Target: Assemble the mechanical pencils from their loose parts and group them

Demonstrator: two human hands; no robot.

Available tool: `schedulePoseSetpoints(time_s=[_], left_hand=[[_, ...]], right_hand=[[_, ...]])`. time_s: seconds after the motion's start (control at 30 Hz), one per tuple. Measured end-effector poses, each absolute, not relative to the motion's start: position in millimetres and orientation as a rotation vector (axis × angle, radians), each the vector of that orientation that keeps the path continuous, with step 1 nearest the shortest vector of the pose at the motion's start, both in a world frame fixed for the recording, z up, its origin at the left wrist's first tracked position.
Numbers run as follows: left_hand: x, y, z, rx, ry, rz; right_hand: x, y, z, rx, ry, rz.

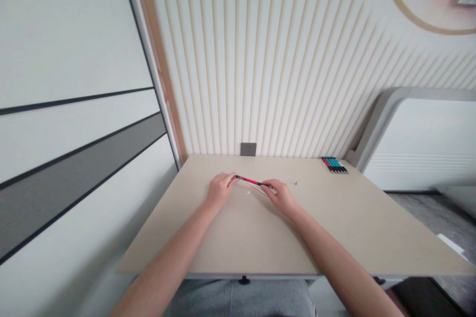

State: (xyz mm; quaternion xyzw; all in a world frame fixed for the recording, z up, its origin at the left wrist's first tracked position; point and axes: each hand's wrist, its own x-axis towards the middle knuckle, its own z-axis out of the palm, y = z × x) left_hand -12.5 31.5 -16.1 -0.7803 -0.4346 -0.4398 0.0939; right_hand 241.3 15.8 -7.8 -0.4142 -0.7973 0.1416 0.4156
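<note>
A slim pink-red pen with black ends (pixel 251 181) is stretched between my two hands, just above the table. My left hand (pixel 220 189) pinches its left end between thumb and fingers. At the right end, the fingers of my right hand (pixel 279 195) are closed around the black part. Below the pen, a thin pale stick (pixel 256 188) runs toward my right hand; whether it touches the hand I cannot tell. A tiny white piece (pixel 248 192) lies on the table under the pen. To the right of my right hand is a small grey part (pixel 295 183), too small to name.
Several pens, blue-green and red with black ends (pixel 334 165), lie side by side at the back right of the beige table (pixel 238 242). A dark wall socket (pixel 248 149) sits behind the table. A white cabinet (pixel 74 173) borders the left; a white headboard (pixel 427 138) stands right.
</note>
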Motion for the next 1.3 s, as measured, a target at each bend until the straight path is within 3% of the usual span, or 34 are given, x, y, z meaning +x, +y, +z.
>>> schedulePoseSetpoints(time_s=[1.3], left_hand=[[-4,23,-11,-2.264,-1.192,-1.188]], right_hand=[[249,22,-2,-0.986,-1.931,0.267]])
